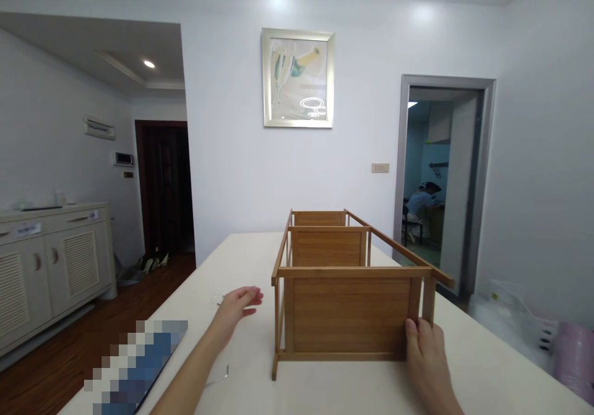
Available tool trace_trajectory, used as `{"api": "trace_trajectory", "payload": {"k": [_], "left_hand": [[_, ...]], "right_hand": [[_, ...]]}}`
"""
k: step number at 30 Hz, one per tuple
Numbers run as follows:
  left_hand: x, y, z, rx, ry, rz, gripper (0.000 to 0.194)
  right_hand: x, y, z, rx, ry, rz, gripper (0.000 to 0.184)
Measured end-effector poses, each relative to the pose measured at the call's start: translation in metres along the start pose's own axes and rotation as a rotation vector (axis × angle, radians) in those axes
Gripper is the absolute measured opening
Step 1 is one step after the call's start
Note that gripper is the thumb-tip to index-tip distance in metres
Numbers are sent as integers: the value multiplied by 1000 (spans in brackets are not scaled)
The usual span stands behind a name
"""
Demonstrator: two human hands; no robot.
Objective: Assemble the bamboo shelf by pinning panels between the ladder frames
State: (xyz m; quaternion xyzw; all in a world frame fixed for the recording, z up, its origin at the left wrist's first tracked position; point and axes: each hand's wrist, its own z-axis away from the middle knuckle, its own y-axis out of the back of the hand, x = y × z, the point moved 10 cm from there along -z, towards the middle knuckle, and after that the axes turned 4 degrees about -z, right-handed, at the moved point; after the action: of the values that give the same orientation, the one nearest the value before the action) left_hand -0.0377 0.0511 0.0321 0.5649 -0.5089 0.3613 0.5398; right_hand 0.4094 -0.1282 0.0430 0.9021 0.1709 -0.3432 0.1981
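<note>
A brown wooden shelf rack (pixel 348 313) lies on its side on the cream table (pixel 250 341), its shelf boards standing upright one behind another. My right hand (pixel 427 347) grips the right end of the nearest board, thumb on its face and fingers behind the edge. Left of the rack, my left hand (pixel 239 303) hovers over the table with thumb and fingers apart, touching nothing visible. Just behind its wrist lies a small shiny item (pixel 218 300), too small to name. A thin bent metal rod, like a hex key (pixel 226 373), lies beside my left forearm.
A flat, pixelated device (pixel 143 365) lies along the table's left edge. A white cabinet (pixel 51 254) stands at the far left. Clear plastic wrap (pixel 501 303) and a pink roll (pixel 575 356) are at the right. Through the doorway, a person (pixel 420 208) sits bent forward.
</note>
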Motion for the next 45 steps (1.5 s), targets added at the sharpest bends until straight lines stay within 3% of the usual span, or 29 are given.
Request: {"api": "trace_trajectory", "payload": {"k": [4, 7, 15, 20, 24, 26, 30, 33, 35, 37, 40, 45], "left_hand": [[-39, 71, -22, 236, 100, -422, 30], [-56, 93, -29, 273, 112, -648, 26], [-74, 85, -45, 179, 116, -877, 23], [-63, 95, -35, 281, 121, -782, 5], [-40, 102, -22, 383, 88, -581, 8], [-21, 96, -16, 417, 55, -434, 4], [36, 60, 3, 389, -109, -86, 34], [96, 27, 30, 313, -278, 129, 35], [136, 7, 48, 203, -418, 354, 30], [162, -13, 60, 87, -458, 362, 28], [174, -32, 67, -3, -450, 229, 25], [171, -37, 70, 51, -482, 15, 21]], "right_hand": [[0, 0, 1, -4, 0, -5, 52], [-1, 2, 2, 12, 4, -10, 53], [3, 1, 1, 16, 7, -2, 53], [5, 0, 0, 11, 5, -1, 57], [6, 1, 0, 31, -2, -12, 60], [7, 1, 0, 23, -13, -14, 61], [9, 3, -1, -2, -33, -3, 63], [11, 5, -1, -9, -37, -12, 62], [13, 6, -1, -14, -43, -19, 60], [15, 5, -1, -19, -51, -23, 59], [13, 3, 0, -20, -50, -12, 59], [-1, 11, 4, 26, 34, 82, 61]]}}
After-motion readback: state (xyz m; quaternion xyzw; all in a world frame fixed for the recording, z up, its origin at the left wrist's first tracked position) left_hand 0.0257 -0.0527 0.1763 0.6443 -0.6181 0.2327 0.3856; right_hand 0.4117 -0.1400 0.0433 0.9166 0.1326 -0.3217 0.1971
